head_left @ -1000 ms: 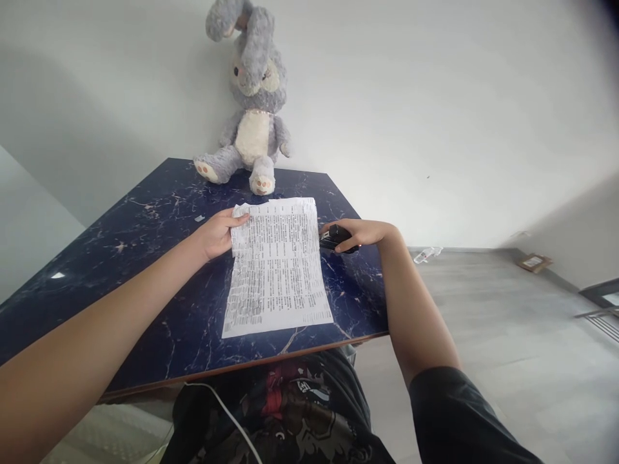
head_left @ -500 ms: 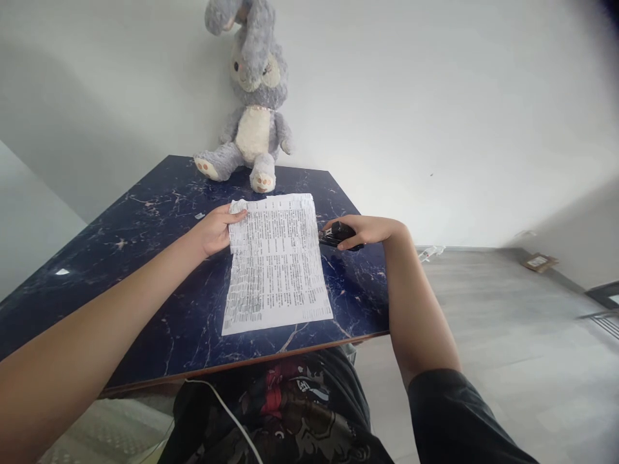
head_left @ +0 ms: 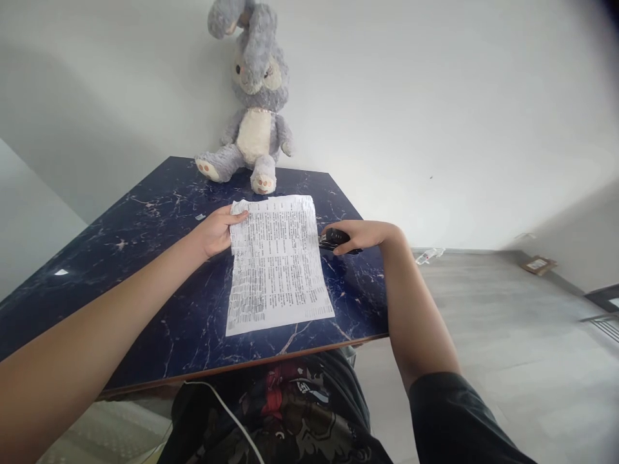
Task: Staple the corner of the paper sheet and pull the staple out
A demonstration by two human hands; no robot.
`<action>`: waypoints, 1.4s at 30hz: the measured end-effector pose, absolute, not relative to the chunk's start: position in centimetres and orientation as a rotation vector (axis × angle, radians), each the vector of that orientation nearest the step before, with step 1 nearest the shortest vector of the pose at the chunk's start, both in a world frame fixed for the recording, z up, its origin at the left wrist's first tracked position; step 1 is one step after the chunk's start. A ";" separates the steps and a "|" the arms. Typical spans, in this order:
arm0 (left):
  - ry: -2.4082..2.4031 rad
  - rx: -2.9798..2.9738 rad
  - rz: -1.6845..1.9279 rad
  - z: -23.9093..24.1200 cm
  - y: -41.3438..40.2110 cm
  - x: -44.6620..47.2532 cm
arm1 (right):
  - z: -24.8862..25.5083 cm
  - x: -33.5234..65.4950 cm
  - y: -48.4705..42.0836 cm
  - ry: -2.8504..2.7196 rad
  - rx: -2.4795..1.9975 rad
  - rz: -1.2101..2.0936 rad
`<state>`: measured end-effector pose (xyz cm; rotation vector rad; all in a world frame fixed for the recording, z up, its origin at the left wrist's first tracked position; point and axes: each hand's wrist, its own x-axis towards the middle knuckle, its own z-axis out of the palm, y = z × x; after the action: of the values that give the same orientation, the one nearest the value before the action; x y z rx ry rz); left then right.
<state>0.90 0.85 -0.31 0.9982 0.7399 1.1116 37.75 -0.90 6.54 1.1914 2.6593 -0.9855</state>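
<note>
Printed sheets of paper [head_left: 278,270], dense with text, lie over the dark blue marbled table [head_left: 193,322]. My left hand [head_left: 221,231] grips their upper left edge, thumb on top and fingers underneath. A black stapler [head_left: 334,238] sits in my right hand [head_left: 355,236], which is closed around its body. The stapler's front end meets the right edge of the paper, at about a third of the way down. Whether the edge lies between its jaws I cannot tell.
A grey plush rabbit [head_left: 256,122] sits at the table's back against the wall. Small white scraps [head_left: 62,272] lie on the left side. A white cable [head_left: 227,409] hangs at the front edge. On the floor at right are a clear plastic item [head_left: 430,256] and a cardboard piece [head_left: 538,265].
The stapler's top has tipped down toward the paper's edge as my right hand pressed around it. The sheets have shifted very slightly right; my left hand keeps its hold.
</note>
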 end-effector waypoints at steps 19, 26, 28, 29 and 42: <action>0.711 1.017 1.105 -0.6 0.9 1.0 | 5.3 35.3 -0.4 2.754 1.183 -1.010; 0.727 1.009 1.110 -0.5 0.8 1.2 | 4.7 35.1 0.0 2.710 1.275 -1.017; 0.720 1.004 1.112 -0.5 0.8 1.1 | 4.5 34.9 0.1 2.703 1.302 -0.998; 0.715 1.002 1.113 -0.5 0.8 1.1 | 4.4 34.9 0.1 2.698 1.318 -0.988; 0.708 1.006 1.101 -0.6 0.8 1.2 | 4.2 34.1 0.1 2.637 1.329 -1.001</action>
<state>1.18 0.76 -0.64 1.0057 0.7075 1.1009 34.13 0.13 4.15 1.3294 2.6365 -1.0007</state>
